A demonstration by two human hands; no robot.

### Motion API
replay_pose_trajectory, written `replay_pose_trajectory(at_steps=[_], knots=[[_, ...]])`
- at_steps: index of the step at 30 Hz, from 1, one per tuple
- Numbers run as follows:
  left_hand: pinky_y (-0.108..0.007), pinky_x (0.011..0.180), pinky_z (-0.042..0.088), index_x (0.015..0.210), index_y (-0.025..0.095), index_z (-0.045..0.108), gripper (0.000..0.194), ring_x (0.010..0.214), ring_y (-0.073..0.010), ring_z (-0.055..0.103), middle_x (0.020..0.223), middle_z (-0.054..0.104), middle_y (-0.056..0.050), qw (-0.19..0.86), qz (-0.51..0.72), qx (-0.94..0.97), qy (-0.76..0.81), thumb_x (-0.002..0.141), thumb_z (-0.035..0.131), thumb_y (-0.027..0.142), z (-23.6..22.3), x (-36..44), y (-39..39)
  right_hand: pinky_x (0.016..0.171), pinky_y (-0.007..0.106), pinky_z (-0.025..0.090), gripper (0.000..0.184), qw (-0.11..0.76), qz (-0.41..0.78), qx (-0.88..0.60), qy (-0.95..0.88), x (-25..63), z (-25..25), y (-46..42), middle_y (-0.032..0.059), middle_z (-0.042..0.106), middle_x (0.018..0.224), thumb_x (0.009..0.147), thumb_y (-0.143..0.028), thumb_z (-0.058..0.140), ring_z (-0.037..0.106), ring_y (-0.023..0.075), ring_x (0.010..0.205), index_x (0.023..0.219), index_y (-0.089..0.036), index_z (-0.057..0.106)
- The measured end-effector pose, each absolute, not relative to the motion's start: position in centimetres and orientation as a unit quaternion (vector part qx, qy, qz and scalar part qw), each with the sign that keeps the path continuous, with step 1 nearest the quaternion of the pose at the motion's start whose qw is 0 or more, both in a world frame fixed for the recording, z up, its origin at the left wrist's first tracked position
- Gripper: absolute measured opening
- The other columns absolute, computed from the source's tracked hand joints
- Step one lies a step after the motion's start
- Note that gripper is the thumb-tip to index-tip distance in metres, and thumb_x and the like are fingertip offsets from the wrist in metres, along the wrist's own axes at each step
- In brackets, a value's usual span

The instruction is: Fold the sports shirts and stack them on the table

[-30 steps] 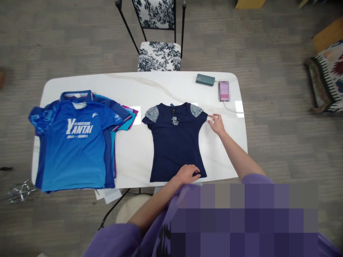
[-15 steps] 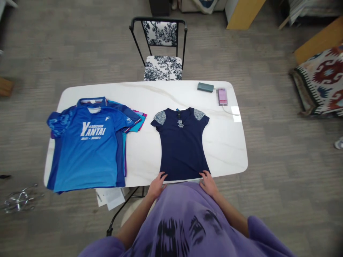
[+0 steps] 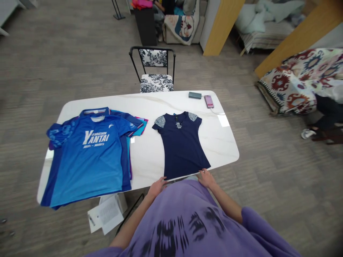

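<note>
A navy short-sleeved T-shirt (image 3: 182, 148) with pale patterned shoulders lies flat on the white table (image 3: 146, 157), its hem along the near edge. At the hem's left corner my left hand (image 3: 157, 187) rests with fingers stretched out, the tips touching or very close to the cloth. My right hand (image 3: 207, 177) is at the right corner in a similar pose, fingers apart on the edge of the hem. Neither hand lifts any fabric. To the left is a blue "Yantai Marathon" polo shirt (image 3: 88, 160), spread over other shirts whose coloured edges peek out.
A dark grey case (image 3: 194, 95) and a phone (image 3: 209, 101) with a cable lie at the far right corner. Beyond the table stands a patterned chair (image 3: 157, 82). Papers (image 3: 107, 214) sit below the near edge. A seated person's leg (image 3: 325, 112) shows at right.
The view has tilted up and shifted, showing more of the room. My hands have drawn back slightly toward the table edge at the hem; the shirts look the same.
</note>
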State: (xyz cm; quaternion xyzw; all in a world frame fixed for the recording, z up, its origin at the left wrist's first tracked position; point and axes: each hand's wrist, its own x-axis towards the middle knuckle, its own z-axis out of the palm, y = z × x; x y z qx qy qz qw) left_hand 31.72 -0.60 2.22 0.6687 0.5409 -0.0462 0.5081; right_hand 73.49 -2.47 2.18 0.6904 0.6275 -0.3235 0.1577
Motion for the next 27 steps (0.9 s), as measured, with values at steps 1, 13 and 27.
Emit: replay_pose_trajectory(at_steps=[1, 13, 27], knots=[[-0.046, 0.115, 0.057, 0.121, 0.036, 0.081, 0.036, 0.126, -0.0297, 0.075, 0.164, 0.061, -0.002, 0.515, -0.032, 0.66, 0.546, 0.093, 0.059, 0.039, 2.3, 31.5, -0.9, 0.11, 0.046, 0.05, 0.053, 0.154, -0.328, 0.684, 0.634, 73.1, 2.4, -2.5, 0.0204, 0.055, 0.158, 0.096, -0.031, 0.064, 0.063, 0.0346, 0.135, 0.149, -0.022, 0.065], [-0.045, 0.096, 0.065, 0.12, 0.024, 0.076, 0.054, 0.097, -0.0289, 0.083, 0.116, 0.083, -0.01, 0.507, 0.064, 0.486, 0.709, 0.094, 0.049, 0.063, 5.1, 25.9, -1.1, 0.113, 0.037, 0.048, 0.054, 0.036, -0.422, 0.541, 0.727, 62.7, 2.1, 0.2, 0.0094, 0.065, 0.149, 0.099, -0.032, 0.067, 0.066, 0.027, 0.132, 0.153, -0.03, 0.064], [-0.033, 0.082, 0.061, 0.12, 0.015, 0.061, 0.039, 0.092, -0.0215, 0.079, 0.115, 0.078, -0.016, 0.475, 0.161, 0.519, 0.692, 0.1, 0.061, 0.048, -1.0, 22.7, 37.2, 0.092, 0.038, 0.052, 0.027, 0.032, -0.373, 0.753, 0.54, 44.5, -2.0, 0.4, 0.0115, 0.071, 0.126, 0.101, -0.041, 0.069, 0.073, 0.0302, 0.109, 0.123, -0.026, 0.064]])
